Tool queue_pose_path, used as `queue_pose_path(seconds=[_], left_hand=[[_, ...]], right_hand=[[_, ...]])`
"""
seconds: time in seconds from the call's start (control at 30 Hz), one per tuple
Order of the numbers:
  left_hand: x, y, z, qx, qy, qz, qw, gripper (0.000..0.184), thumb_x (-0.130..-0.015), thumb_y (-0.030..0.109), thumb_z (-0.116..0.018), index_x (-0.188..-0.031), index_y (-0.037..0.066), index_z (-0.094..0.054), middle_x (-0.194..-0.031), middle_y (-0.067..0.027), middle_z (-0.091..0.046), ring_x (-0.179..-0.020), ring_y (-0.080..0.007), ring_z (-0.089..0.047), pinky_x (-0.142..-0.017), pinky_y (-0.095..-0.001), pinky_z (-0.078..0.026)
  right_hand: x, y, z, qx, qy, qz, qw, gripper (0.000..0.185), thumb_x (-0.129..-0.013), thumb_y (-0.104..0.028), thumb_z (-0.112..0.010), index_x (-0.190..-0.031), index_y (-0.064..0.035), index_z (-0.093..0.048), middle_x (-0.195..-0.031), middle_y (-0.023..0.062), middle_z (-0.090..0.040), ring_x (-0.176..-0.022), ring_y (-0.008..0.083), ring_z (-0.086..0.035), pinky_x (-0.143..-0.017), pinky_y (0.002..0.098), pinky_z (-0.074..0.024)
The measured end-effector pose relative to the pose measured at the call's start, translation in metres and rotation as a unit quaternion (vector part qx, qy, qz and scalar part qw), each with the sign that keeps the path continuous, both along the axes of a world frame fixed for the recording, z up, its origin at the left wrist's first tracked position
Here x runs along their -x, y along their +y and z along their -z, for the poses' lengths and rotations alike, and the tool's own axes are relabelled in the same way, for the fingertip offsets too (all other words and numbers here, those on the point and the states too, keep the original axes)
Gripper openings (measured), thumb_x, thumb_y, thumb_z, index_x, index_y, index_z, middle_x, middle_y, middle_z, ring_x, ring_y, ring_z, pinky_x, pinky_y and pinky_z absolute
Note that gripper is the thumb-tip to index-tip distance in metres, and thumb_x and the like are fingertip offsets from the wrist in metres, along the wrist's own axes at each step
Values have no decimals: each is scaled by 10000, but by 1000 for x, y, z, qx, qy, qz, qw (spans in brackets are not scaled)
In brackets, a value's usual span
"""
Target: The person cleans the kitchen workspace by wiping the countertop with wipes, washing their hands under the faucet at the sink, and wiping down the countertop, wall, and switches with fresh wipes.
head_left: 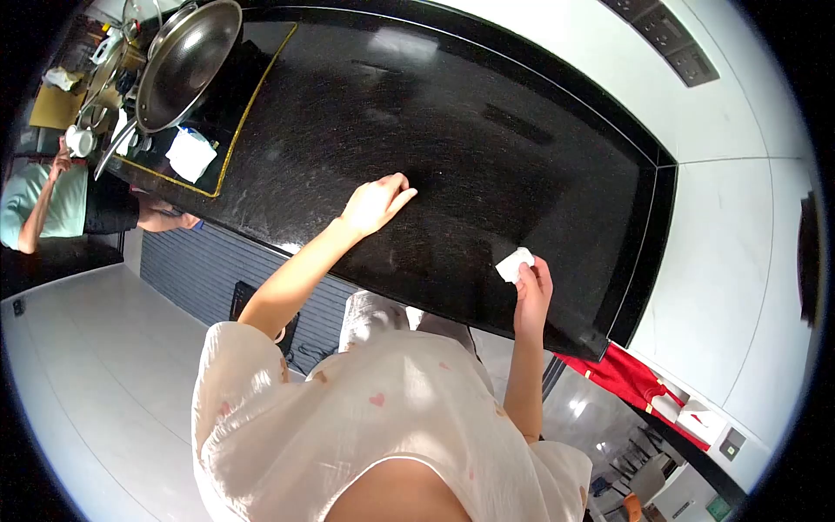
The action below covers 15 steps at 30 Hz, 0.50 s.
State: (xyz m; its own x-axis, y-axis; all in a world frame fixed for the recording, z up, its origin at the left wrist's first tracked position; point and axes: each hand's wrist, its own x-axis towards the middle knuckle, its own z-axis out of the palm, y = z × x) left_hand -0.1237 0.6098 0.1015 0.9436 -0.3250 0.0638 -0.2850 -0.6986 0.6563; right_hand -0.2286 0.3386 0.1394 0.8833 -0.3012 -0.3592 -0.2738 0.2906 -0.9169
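My right hand (534, 283) pinches a crumpled white tissue (514, 264) above the front right part of the black countertop (435, 130). Near the middle of the counter's front part is my left hand (375, 204), its fingers curled and pressed together; whether anything small is under them is hidden. The two hands are well apart. Small pale specks show on the dark surface around my left hand.
A large pan (190, 65) sits on the yellow-edged stove at the back left, its handle pointing frontward. A folded white cloth (190, 155) lies beside it. Another person (52, 200) holds a white cup (80, 141) at the far left. Sockets (665, 35) line the right wall.
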Motion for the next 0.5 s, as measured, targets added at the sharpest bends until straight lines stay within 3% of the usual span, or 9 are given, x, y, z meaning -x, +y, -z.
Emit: queue_pose_path(seconds=[0.07, 0.17, 0.2, 0.23, 0.3, 0.37, 0.5], left_hand=[[4, 11, 5, 4, 7, 6, 1000, 331, -870, 247, -388, -660, 23, -511, -631, -164, -550, -610, -347, -543, -562, -413, -437], [14, 20, -10, -174, 140, 23, 974, 442, -875, 322, -323, -653, 27, -566, -648, -172, -580, -673, -311, -585, -596, -383, -471], [20, 24, -14, -162, 69, 19, 984, 455, -873, 348, -292, -715, 32, -579, -630, -166, -573, -671, -305, -586, -602, -382, -470], [26, 26, -7, -31, -67, -12, 997, 337, -867, 285, -337, -772, 41, -550, -675, -160, -573, -687, -331, -564, -628, -417, -459], [32, 37, -4, 88, -43, -22, 995, 263, -866, 247, -376, -778, 41, -513, -628, -172, -540, -647, -348, -551, -591, -428, -455], [39, 54, -14, 4, 27, -21, 999, 244, -864, 232, -406, -727, 47, -486, -575, -176, -504, -585, -364, -529, -547, -437, -445], [48, 103, -10, -24, 44, -19, 999, 382, -859, 346, -412, -629, 49, -486, -546, -162, -500, -557, -347, -525, -521, -425, -438]], right_hand=[[-3, 8, -1, 10, 1, -15, 1000, 214, -812, -130, -523, -970, 15, -527, -814, 19, -523, -755, 87, -482, -685, 222, -391], [-9, 24, 3, 45, 5, -43, 998, 215, -822, -136, -507, -968, 21, -526, -835, 27, -533, -767, 91, -490, -699, 226, -393], [-13, 33, -3, 54, 12, -74, 996, 200, -839, -96, -477, -994, 25, -514, -920, 56, -546, -829, 106, -520, -727, 233, -418], [-16, 42, -2, 68, 3, -99, 993, 197, -838, -95, -478, -990, 26, -515, -920, 58, -549, -826, 106, -522, -723, 230, -417], [-23, 63, 2, 94, -19, -147, 985, 192, -836, -92, -480, -981, 29, -518, -921, 61, -553, -822, 105, -524, -716, 225, -415], [-31, 87, 1, 84, -17, -153, 984, 201, -820, -82, -509, -991, 23, -501, -918, 76, -562, -816, 113, -524, -720, 231, -410], [-50, 136, 2, 79, -30, -175, 981, 210, -806, -78, -538, -986, 9, -475, -921, 88, -557, -821, 127, -515, -740, 258, -410]])
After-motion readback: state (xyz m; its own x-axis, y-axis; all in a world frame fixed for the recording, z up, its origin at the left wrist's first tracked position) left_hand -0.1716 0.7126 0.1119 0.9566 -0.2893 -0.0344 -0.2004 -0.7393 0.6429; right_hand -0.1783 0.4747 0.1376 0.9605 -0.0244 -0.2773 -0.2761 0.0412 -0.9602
